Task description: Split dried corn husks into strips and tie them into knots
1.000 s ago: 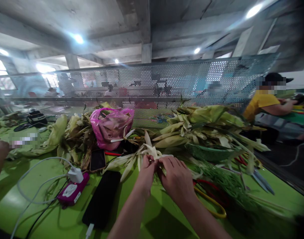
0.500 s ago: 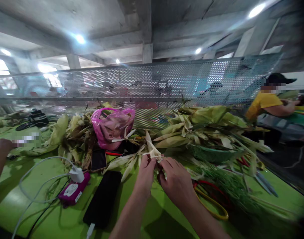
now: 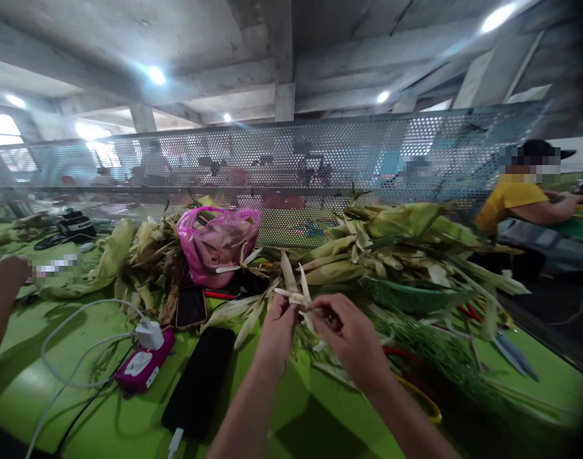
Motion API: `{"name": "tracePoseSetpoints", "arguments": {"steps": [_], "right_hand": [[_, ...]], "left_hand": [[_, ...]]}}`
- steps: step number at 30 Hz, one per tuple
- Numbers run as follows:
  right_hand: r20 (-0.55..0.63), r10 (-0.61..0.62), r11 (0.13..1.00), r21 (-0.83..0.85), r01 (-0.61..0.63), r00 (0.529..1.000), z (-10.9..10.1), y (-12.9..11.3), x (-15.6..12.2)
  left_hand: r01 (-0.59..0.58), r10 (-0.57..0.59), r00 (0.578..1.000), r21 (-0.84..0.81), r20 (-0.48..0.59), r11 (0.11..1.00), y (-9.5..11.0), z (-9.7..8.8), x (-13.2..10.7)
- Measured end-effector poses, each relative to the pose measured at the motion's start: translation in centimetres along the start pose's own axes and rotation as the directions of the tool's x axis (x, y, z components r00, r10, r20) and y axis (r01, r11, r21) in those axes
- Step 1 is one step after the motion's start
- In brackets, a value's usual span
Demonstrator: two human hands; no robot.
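Note:
Over the green table my left hand pinches a small bundle of pale corn husk strips between thumb and fingertips. My right hand is closed at the bundle's other side, its fingers curled on the husk. One strip stands up from the bundle, another points left. Fingers partly hide where the strips meet. Behind the hands, loose husk pieces fan out on the table. Green stringy fibres lie to the right of my right hand, near a yellow scissor handle.
A black phone, a purple power strip and white cables lie left. Behind are a pink bag, a husk heap, a green basket and a perforated screen. Another person's arm reaches in left; someone in yellow sits right.
My right hand has shifted slightly right, away from my left hand, with its fingers more curled. The husk strips between the hands show more openly, one now standing upright.

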State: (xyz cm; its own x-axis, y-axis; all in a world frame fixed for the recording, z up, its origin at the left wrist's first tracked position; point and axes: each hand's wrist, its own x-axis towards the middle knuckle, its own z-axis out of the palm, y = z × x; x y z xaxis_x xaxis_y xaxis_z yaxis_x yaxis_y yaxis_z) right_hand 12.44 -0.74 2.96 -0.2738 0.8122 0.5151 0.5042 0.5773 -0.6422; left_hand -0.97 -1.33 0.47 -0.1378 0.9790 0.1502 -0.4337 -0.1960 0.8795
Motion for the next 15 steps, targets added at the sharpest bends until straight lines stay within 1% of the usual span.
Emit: {"name": "tracePoseSetpoints", "arguments": {"steps": [1, 2, 4, 6, 7, 8, 9, 11, 13, 15], "right_hand": [[-0.057, 0.082, 0.993, 0.091, -0.077, 0.995, -0.3, 0.4, 0.3], [-0.068, 0.159, 0.971, 0.191, -0.144, 0.985, -0.5, 0.9, 0.5], [0.004, 0.280, 0.889, 0.376, -0.261, 0.960, -0.7, 1.5, 0.8], [0.083, 0.351, 0.796, 0.499, -0.344, 0.933, -0.8, 2.0, 1.0], [0.086, 0.375, 0.763, 0.537, -0.360, 0.923, -0.8, 2.2, 1.1], [0.063, 0.394, 0.746, 0.561, -0.359, 0.917, -0.8, 2.4, 1.1], [0.026, 0.407, 0.742, 0.573, -0.347, 0.913, -0.8, 2.6, 1.1], [-0.046, 0.409, 0.767, 0.558, -0.316, 0.911, -0.9, 2.9, 1.1], [-0.102, 0.371, 0.833, 0.477, -0.282, 0.923, -1.0, 3.1, 1.1], [-0.216, 0.279, 0.927, 0.313, -0.204, 0.936, -1.4, 3.0, 1.1]], "left_hand": [[0.016, -0.016, 0.999, 0.004, 0.039, 1.000, -0.1, 0.1, 0.0], [0.035, -0.036, 0.996, 0.006, 0.082, 0.999, -0.2, 0.2, -0.1], [0.059, -0.062, 0.986, 0.027, 0.157, 0.998, -0.3, 0.3, -0.2], [0.068, -0.081, 0.975, 0.070, 0.207, 0.995, -0.4, 0.5, -0.3], [0.071, -0.092, 0.970, 0.099, 0.224, 0.993, -0.4, 0.5, -0.3], [0.075, -0.105, 0.965, 0.129, 0.240, 0.989, -0.4, 0.5, -0.3], [0.080, -0.118, 0.960, 0.156, 0.253, 0.985, -0.4, 0.4, -0.3], [0.080, -0.132, 0.954, 0.197, 0.271, 0.977, -0.3, 0.3, -0.3], [0.067, -0.129, 0.952, 0.223, 0.279, 0.973, -0.3, 0.2, -0.3], [0.037, -0.108, 0.958, 0.258, 0.266, 0.966, -0.4, 0.1, -0.2]]}}
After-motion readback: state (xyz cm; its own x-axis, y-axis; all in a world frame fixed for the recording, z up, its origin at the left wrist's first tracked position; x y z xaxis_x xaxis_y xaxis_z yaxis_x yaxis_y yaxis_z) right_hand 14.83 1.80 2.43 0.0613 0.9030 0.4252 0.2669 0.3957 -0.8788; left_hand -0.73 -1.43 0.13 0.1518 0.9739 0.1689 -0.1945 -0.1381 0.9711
